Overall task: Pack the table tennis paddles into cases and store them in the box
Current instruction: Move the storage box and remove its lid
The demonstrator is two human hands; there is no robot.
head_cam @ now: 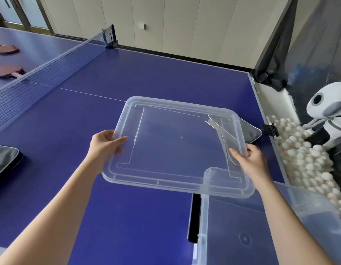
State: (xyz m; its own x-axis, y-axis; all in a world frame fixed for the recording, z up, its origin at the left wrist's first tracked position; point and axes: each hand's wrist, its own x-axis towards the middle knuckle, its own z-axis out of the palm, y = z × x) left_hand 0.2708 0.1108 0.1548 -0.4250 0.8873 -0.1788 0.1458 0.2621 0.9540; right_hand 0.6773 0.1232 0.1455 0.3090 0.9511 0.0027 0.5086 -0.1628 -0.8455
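Lid (177, 148) is gripped at its side edges by the left hand (106, 144) and the right hand (250, 159), above the far corner of the open box (203, 217) on the table (127, 217). A case (250, 131) is half hidden behind the lid, and a second case (5, 159) is cut off at the left. Paddles (9, 71) are seen beyond the net (41, 77).

Two forearms (56, 217) show, both bare as far as the frame's lower edge. The left hand (106, 144) and right hand (250, 159) are bare as well, with slim fingers (236, 153) and short, plain nails.
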